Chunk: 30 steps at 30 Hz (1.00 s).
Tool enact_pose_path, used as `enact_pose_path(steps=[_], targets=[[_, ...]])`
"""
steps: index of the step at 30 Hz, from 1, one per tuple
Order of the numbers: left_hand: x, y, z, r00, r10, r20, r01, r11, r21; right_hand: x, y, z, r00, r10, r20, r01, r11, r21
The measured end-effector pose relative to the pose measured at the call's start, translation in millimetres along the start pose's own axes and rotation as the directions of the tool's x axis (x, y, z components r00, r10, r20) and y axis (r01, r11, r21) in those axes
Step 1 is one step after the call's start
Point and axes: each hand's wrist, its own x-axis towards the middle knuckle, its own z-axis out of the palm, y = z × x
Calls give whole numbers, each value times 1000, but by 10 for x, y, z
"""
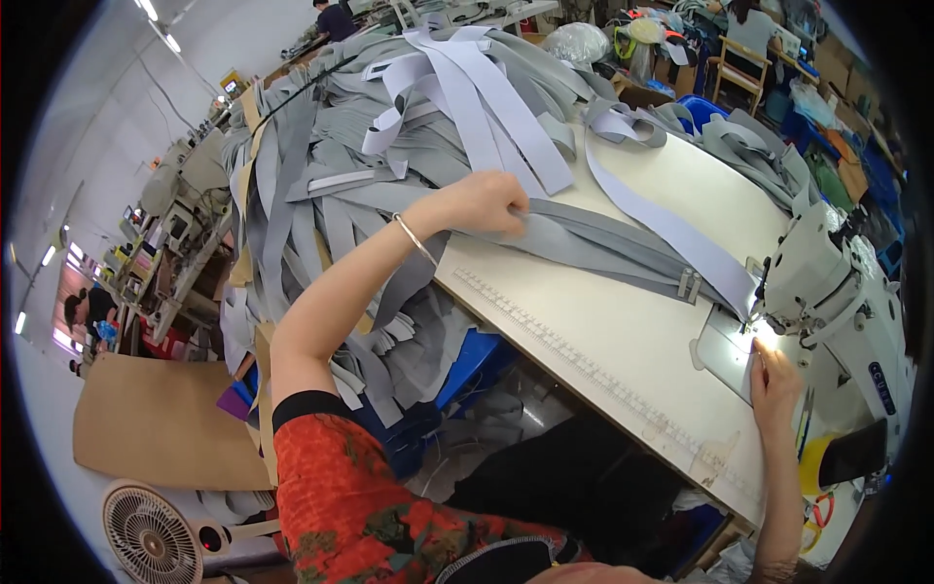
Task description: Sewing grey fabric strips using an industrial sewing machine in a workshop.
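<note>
My left hand is closed on long grey fabric strips that stretch from the piled strips across the white table toward the sewing machine. A pale lilac strap runs down to the lit needle area, beside a small metal clip on the grey strips. My right hand rests at the metal plate just below the needle, fingers drawn together; whatever they hold, if anything, is too small to make out.
Heaped grey strips cover the left and back of the table. A cardboard sheet and fan stand at lower left. A phone and scissors lie at right. Co-workers sit in the background.
</note>
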Motion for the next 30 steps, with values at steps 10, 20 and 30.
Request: enact_pose_path(steps=[10,20,30], targets=[[169,1871,-85,968,198,-157,-224,386,-895,445,-1625,127,887,190,421,-455,202,867],[187,625,16,870,-426,-247,-147,252,-956,449,-1243,-487,367,-49,929,-929,30,369],[-1029,90,685,748,-511,-424,432,859,-274,39,-299,-80,714,396,577,-653,675,343]])
